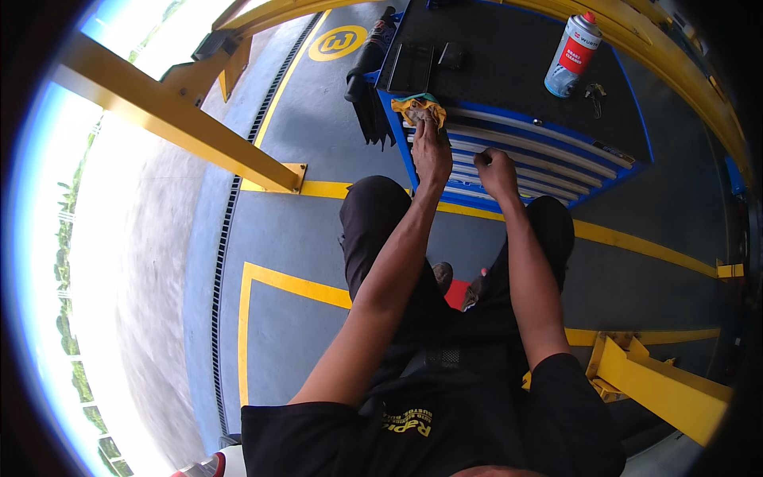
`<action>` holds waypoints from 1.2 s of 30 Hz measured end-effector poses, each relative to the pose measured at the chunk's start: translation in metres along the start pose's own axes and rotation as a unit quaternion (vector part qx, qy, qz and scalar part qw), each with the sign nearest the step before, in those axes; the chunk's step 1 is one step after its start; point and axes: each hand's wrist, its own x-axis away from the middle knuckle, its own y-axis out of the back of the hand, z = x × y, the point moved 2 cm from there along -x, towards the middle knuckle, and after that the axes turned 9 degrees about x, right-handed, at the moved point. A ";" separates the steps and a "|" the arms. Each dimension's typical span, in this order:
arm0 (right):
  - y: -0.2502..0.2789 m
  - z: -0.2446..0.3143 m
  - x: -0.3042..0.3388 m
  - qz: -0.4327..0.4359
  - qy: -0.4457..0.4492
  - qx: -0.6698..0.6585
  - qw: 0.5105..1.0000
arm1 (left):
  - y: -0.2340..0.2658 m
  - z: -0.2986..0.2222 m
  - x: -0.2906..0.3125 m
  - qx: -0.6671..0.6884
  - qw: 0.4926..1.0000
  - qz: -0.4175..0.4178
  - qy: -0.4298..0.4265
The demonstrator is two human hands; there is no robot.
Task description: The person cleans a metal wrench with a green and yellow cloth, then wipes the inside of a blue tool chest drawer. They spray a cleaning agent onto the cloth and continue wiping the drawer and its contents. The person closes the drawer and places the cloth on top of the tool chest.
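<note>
My left hand (431, 157) reaches forward to the front left top corner of a blue tool cabinet (509, 127). Its fingers are closed on a crumpled yellow cloth (407, 106) with some whitish and teal parts, which lies against the cabinet's edge. Close to the cabinet's drawer fronts, my right hand (498, 172) is held with its fingers curled. Something small and dark shows at its fingertips, too small to name. The drawers, with pale grey fronts, appear pushed in.
On the cabinet's black top stand a red-capped spray can (573, 56), keys (594, 99), a small black box (451, 55) and a dark flat tray (411, 67). Black items (369, 79) hang on its left side. Yellow lift arms (175, 115) cross the left and lower right (660, 385).
</note>
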 end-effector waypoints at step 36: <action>-0.010 0.014 0.004 0.032 0.025 0.055 0.998 | 0.021 0.030 -0.008 0.254 0.950 -0.144 0.110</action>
